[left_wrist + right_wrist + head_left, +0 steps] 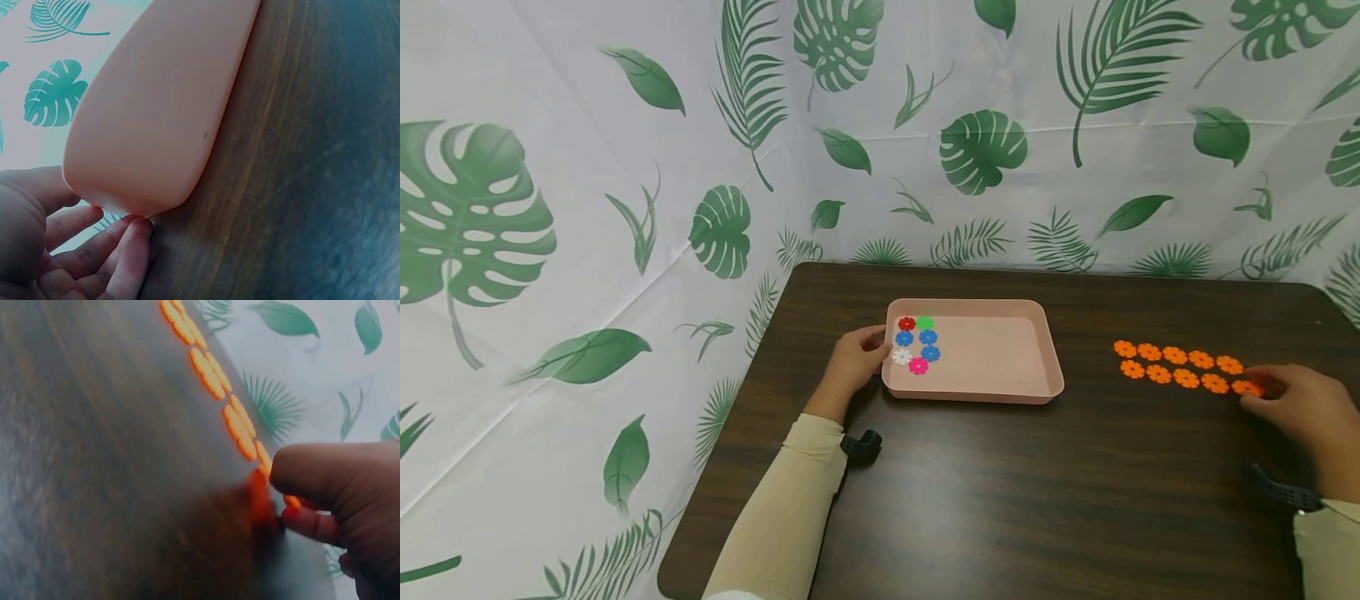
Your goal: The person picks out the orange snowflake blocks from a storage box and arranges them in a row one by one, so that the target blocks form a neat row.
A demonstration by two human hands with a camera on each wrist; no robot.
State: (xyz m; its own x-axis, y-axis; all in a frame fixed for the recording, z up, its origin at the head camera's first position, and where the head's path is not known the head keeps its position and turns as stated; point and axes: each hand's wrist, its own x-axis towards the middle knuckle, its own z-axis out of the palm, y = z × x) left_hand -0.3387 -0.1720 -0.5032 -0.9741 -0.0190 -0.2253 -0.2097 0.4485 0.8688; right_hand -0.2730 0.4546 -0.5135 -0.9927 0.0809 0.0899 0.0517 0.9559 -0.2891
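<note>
My left hand [859, 357] holds the left end of a pink tray [1000, 350], thumb at the rim; in the left wrist view its fingertips [134, 234] rest against the outer end wall. Inside the tray's left part lie several flower-shaped discs: a red one [907, 323], a green one [925, 322], blue ones [928, 337], a white one [902, 357] and a pink one [918, 366]. At the right, my right hand [1303, 404] pinches an orange flower disc [1246, 388] at the near row's right end. Its fingers partly hide that disc.
Two rows of orange flower discs [1176, 356] lie on the dark wooden table [1015, 492], right of the tray. A white cloth [910, 150] printed with green leaves hangs behind the table and along its left side. Dark bands [861, 447] sit on both wrists.
</note>
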